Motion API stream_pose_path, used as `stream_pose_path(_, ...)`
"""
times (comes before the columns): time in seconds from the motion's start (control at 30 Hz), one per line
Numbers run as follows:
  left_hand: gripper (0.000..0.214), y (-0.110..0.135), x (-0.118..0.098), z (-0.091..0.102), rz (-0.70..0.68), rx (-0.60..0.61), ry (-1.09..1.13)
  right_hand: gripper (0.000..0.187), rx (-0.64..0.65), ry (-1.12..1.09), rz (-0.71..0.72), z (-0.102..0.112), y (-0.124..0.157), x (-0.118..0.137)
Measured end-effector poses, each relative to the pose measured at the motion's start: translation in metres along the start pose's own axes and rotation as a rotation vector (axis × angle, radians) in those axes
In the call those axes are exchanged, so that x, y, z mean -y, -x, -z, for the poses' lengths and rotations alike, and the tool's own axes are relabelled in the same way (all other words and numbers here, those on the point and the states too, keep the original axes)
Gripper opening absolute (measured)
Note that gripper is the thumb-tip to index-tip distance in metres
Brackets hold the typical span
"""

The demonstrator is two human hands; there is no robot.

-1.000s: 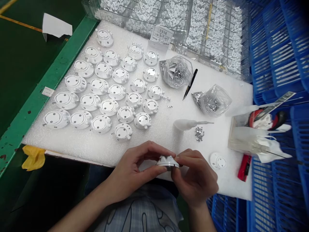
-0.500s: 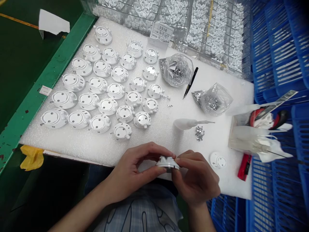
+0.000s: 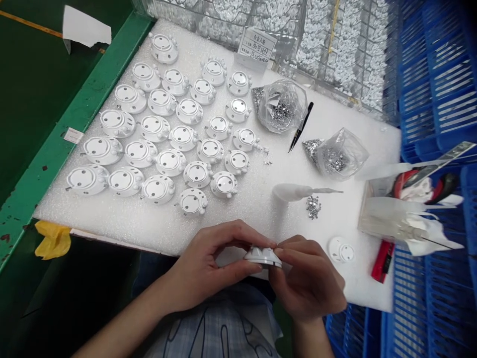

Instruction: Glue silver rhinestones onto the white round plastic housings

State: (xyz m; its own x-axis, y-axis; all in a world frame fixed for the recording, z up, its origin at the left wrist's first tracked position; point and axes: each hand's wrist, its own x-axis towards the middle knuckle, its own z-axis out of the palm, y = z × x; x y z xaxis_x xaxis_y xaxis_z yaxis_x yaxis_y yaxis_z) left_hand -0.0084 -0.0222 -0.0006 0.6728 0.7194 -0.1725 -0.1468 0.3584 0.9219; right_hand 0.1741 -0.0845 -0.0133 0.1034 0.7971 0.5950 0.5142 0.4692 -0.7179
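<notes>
Between my two hands, close to the front edge of the foam-covered table, is a white round plastic part (image 3: 263, 255) seen from its side. My left hand (image 3: 212, 263) pinches its left side between thumb and fingers. The thumb and fingers of my right hand (image 3: 309, 276) close on its right edge. Whether a smaller piece is in the right fingertips is hidden. Rows of similar white round parts (image 3: 154, 128), each with two dark dots, stand to the left. One more white part (image 3: 341, 249) lies to the right of my right hand.
A white squeeze bottle (image 3: 292, 192) stands beside a small pile of shiny pieces (image 3: 313, 207). Behind are plastic bags (image 3: 281, 107) of metal bits and black tweezers (image 3: 301, 127). A tool holder (image 3: 367, 214), a red cutter (image 3: 382, 261) and blue crates (image 3: 432, 79) are rightward; clear trays (image 3: 238, 15) line the back.
The view has shifted slightly, so the scene sits a little further right. In my hands the white part has turned a little; both hands keep their grip on it.
</notes>
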Motion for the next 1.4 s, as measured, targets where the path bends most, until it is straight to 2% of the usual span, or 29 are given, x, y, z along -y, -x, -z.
stream_pose_path(0.37, 0.024, -0.0007, -0.0005, -0.0009, -0.022, -0.018, -0.045, 0.032, 0.004, -0.008, -0.007, 0.0002, 0.0004, -0.0005)
stream_pose_path(0.7, 0.035, -0.0035, 0.0032, -0.0040, -0.121, -0.082, -0.089, 0.031, 0.035, -0.024, -0.062, -0.0002, -0.0009, 0.0005)
stream_pose_path(0.87, 0.035, -0.0044, 0.0016, -0.0062, -0.176, -0.111, -0.115, 0.023, 0.060, 0.038, -0.055, -0.0019, -0.0009, 0.0005)
stream_pose_path(1.03, 0.035, -0.0034, 0.0030, -0.0050, -0.205, -0.104, -0.140, 0.019, 0.104, 0.094, -0.028, -0.0032, -0.0011, 0.0008)
stream_pose_path(1.4, 0.033, -0.0009, 0.0043, -0.0052, -0.200, -0.084, -0.152, 0.020, 0.056, 0.117, -0.011, -0.0029, 0.0027, 0.0012)
